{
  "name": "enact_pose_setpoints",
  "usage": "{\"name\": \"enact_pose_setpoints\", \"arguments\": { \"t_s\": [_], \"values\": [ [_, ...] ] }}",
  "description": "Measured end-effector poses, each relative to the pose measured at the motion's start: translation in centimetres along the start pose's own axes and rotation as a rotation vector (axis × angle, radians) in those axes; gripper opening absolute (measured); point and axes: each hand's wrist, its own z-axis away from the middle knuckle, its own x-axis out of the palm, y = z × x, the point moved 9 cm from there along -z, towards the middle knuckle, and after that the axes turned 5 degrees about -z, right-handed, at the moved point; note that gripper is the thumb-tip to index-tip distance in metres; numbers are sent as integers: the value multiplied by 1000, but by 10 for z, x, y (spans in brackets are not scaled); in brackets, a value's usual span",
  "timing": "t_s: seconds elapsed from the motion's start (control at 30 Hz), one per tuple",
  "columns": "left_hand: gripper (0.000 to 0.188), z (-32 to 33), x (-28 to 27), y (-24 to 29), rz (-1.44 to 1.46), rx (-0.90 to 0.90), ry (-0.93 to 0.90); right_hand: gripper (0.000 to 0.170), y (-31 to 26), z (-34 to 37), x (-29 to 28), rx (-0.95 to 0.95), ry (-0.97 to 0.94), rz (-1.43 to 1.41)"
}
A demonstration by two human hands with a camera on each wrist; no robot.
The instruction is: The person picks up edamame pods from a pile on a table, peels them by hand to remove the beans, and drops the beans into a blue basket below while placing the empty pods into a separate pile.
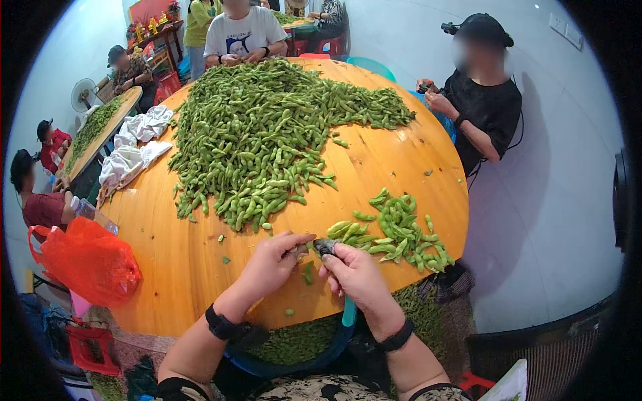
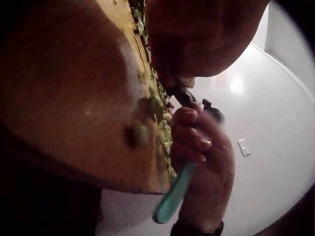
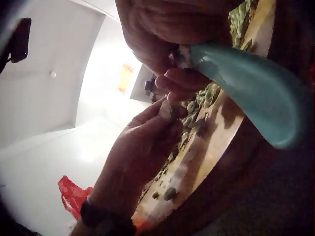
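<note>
Clearly, the big heap of green pods (image 1: 247, 134) is the landmark on the round wooden table (image 1: 160, 281); both hands meet on its near side, toward the wearer's body. The right hand (image 1: 358, 274) is closed around a teal handle (image 1: 349, 312), whose rounded end juts out below the fingers; that grip probably keeps the handle steady and frees the fingertips. A dark piece (image 1: 324, 246) shows at those fingertips; whether it belongs to the tool or covers a finger, I cannot tell. The left hand (image 1: 271, 264) comes in from the other side, its fingertips drawn close together, likely to work right against the right hand; whether they pinch a pod, I cannot tell.

A smaller pile of pods (image 1: 404, 230) lies to the right of the big heap and nearer the wearer, just beside the right hand; it seems set there for a short reach. On the heap's near side, below the table edge, a blue tub (image 1: 341, 342) contains green pieces; its place under the hands would suit catching things. White cloths (image 1: 127, 157) and a red bag (image 1: 93, 260) sit left of the heap, seemingly out of the hands' way.
</note>
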Motion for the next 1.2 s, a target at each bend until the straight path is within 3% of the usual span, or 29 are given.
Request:
{"name": "enact_pose_setpoints", "arguments": {
  "t_s": [0.17,0.23,0.33,0.57,0.63,0.77,0.87,0.93,0.97,1.03,1.07,1.13,1.2],
  "values": [
    [33,13,-1,1,-104,94,37,13,7,1,13,25,-42,-5],
    [46,15,3,9,-179,203,21,13,10,1,13,11,-39,14],
    [50,17,4,11,-231,228,13,14,7,3,17,8,-15,4],
    [47,20,7,-1,-271,121,25,11,21,-2,21,-15,39,19],
    [46,22,4,3,-241,218,100,10,21,-3,19,-59,98,1],
    [43,19,5,1,-142,238,61,11,24,-5,16,-26,127,-126],
    [38,17,6,-4,63,164,-2,12,28,-6,13,3,101,-164],
    [31,16,9,-17,319,-136,-68,12,27,-8,17,19,35,-192],
    [31,16,11,-18,322,-137,-69,12,25,-7,19,21,37,-191],
    [27,16,-2,-10,89,37,105,14,18,-5,18,-13,104,-105],
    [27,16,-4,-11,88,30,106,14,19,-6,20,-7,100,-105],
    [26,15,-14,-1,-11,114,148,17,3,-5,17,-171,164,86],
    [25,15,-14,-4,-24,135,167,18,4,-3,17,-152,169,110]
  ]
}}
